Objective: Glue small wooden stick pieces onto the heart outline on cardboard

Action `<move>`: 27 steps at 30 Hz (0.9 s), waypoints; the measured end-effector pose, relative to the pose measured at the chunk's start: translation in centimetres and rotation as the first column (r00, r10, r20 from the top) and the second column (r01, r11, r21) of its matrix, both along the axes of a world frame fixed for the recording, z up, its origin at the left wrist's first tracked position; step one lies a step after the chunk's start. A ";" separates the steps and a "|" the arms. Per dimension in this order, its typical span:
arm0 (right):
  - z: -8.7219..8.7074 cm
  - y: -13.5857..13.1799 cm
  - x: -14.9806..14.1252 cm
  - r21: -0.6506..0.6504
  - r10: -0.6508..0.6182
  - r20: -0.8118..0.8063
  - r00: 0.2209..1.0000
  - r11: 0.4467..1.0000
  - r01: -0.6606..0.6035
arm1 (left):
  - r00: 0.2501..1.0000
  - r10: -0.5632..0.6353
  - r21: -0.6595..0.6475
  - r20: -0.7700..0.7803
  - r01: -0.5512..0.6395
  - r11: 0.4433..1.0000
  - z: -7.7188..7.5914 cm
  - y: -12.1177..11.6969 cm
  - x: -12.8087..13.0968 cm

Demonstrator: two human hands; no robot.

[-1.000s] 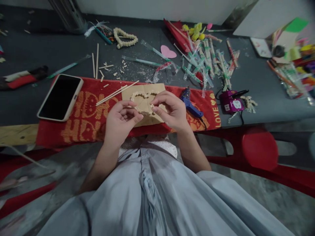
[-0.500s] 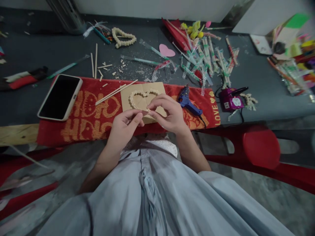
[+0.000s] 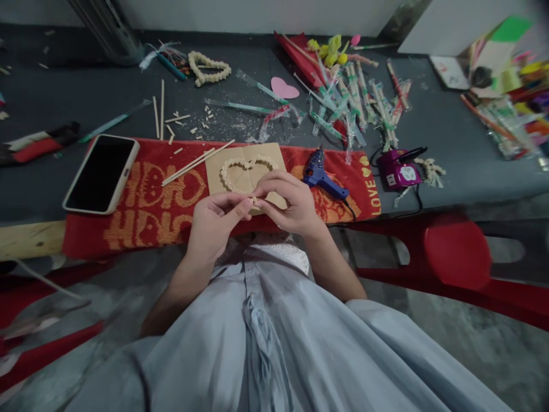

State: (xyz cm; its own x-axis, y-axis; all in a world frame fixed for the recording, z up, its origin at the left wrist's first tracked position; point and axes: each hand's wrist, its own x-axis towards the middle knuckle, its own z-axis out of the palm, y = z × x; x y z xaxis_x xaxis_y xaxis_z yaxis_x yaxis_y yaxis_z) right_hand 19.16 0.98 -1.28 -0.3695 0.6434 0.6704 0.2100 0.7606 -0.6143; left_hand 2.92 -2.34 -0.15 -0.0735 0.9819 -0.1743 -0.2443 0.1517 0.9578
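Note:
My left hand [image 3: 218,220] and my right hand [image 3: 288,201] meet at the front edge of a brown paper sheet [image 3: 213,169]. Both are closed, fingertips pinched together on a small pale piece [image 3: 254,201] that looks like bits of wooden stick. My fingers hide most of it, and I cannot tell whether it joins the heart outline. That heart outline [image 3: 227,166], built of short pale stick bits, lies on the paper just beyond my fingers. To the right, a blue hot glue gun [image 3: 321,176] rests on the red towel [image 3: 150,223].
A phone [image 3: 100,174] lies at the towel's left end, near thin wooden sticks [image 3: 198,163]. Behind are another pale heart frame [image 3: 209,68], a pink paper heart [image 3: 284,88] and many wrapped sticks [image 3: 354,94]. A purple device [image 3: 400,170] with a cord stands at right.
My hands have drawn closer together, and the small pale piece between my fingertips shows more clearly. The view has shifted slightly; the things on the table stay put.

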 end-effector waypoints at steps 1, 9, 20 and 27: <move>0.0 0.0 0.0 -0.010 -0.010 0.006 1.000 1.000 0.010 | 1.000 -0.002 0.003 -0.010 0.002 1.000 0.0 0.0 0.0; -0.1 -0.1 0.1 -0.020 -0.029 -0.011 1.000 0.999 0.029 | 0.998 0.009 -0.015 -0.054 -0.010 1.000 0.1 -0.1 0.3; -0.4 -0.1 0.1 -0.062 -0.045 0.002 0.999 0.997 0.045 | 1.000 0.019 -0.045 -0.022 -0.020 0.999 0.2 0.0 0.6; 0.4 -0.1 3.3 -0.074 -0.162 0.109 0.981 0.983 0.171 | 0.998 0.021 -0.039 -0.059 -0.023 0.999 -0.4 0.5 0.4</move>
